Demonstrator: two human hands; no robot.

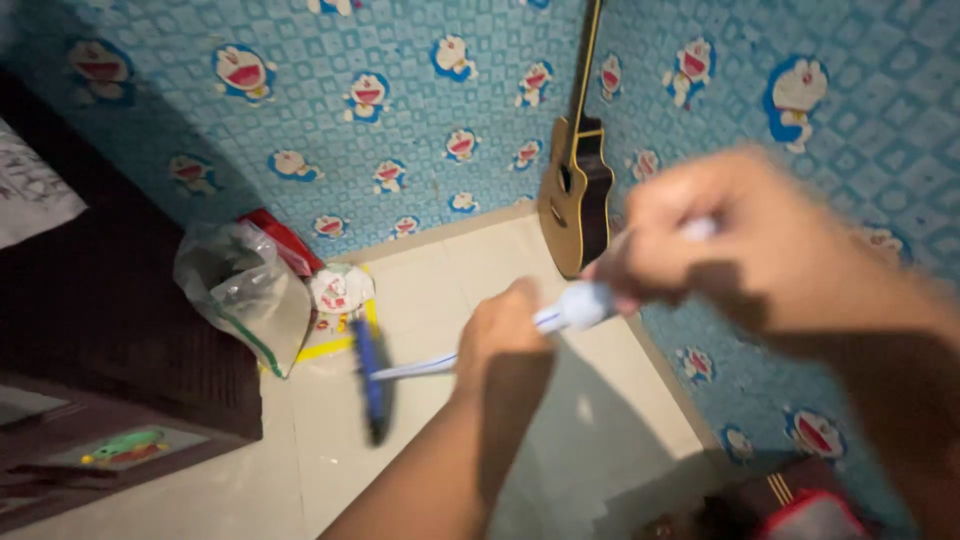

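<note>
The right hand (740, 245), blurred and closest to the lens, is curled shut around the pale upper end of a long white handle (560, 318), its fingers wrapped over the grip so that only a short rounded stretch of it shows below the knuckles. Lower down the same shaft, the left hand (505, 335) is closed around the middle, wrist and forearm reaching in from the bottom of the view; the two grips are spaced apart along the pole, which would give leverage and steady the far end. That far end carries a dark blue head (372, 385), set crosswise to the handle and lying on or just above the pale tiled floor (560, 460); whether it touches the tiles cannot be told through the blur. The pole slopes down and away from the person toward the corner of the room. Beyond the blue head, a crumpled clear plastic bag (245, 290) leans against a dark wooden cabinet (120, 340), with a red item (285, 240) behind it and a small white cartoon-printed packet (340, 292) beside it, over a strip of yellow tape on the floor. An acoustic guitar (575, 190) stands upright in the corner, propped against blue wallpaper (400, 60) patterned with a cartoon cat. A red-and-white object (815, 515) sits at the lower right edge.
</note>
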